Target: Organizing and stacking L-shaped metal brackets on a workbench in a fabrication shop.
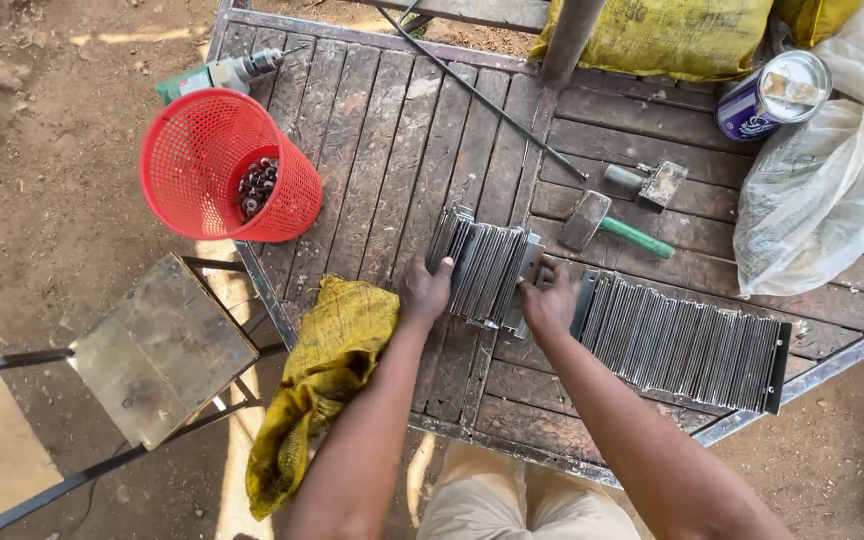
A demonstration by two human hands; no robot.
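The left hand (pixel 425 290) and the right hand (pixel 549 300) press from both sides on a short stack of thin grey metal plates standing on edge (pixel 485 272). The stack stands near the middle of the worn wooden slat table with a metal frame (pixel 372 130). The left fingers are curled over the left end of the stack, the right fingers over its right end; both hands are partly closed, and the stack is squeezed between them. Just right of the right hand, a long row of the same grey metal plates (pixel 687 345) lies toward the right edge of the table. Farther off lie a hammer with a green handle (pixel 612 228) and a small metal block tool (pixel 647 183). At the left, a red plastic mesh basket (pixel 222 165) lies tilted, with dark round pieces inside. A yellow cloth (pixel 317 385) hangs over the near left edge of the table.
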